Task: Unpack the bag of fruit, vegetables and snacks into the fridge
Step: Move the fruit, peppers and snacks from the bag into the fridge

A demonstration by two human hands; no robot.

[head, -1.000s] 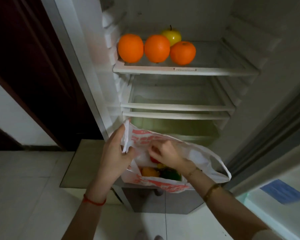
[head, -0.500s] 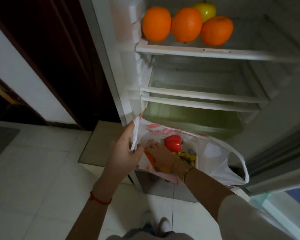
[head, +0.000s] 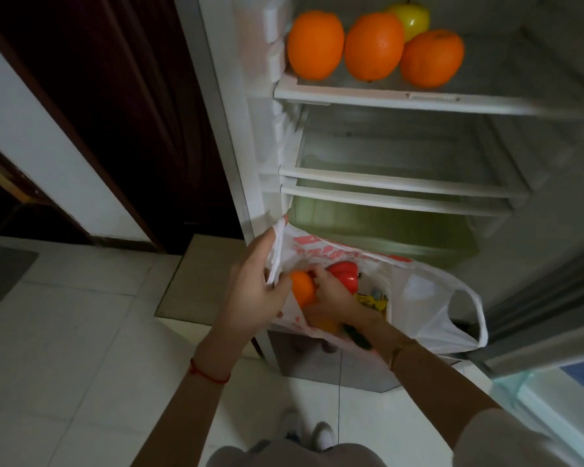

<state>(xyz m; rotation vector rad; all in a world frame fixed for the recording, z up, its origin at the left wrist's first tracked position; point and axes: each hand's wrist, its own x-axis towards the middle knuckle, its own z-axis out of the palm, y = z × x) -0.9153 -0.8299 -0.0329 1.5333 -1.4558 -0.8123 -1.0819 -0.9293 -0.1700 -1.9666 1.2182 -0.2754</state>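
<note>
Plastic bag (head: 429, 298): mouth held open by left hand (head: 253, 291), below fridge shelf (head: 418, 99).
Right hand (head: 334, 294): now closed around orange fruit (head: 302, 291), earlier only rummaging.
Shelf: 3 oranges (head: 373, 45), 1 apple (head: 413, 18).
Next: likely lift out.

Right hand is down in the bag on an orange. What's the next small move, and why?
Probably lift the orange straight up out of the bag. The right hand already grips it, the left hand holds the bag's rim open, and the red pepper sits close beside it, so a straight lift should avoid dragging it. Three oranges already sit on the top shelf.
</note>
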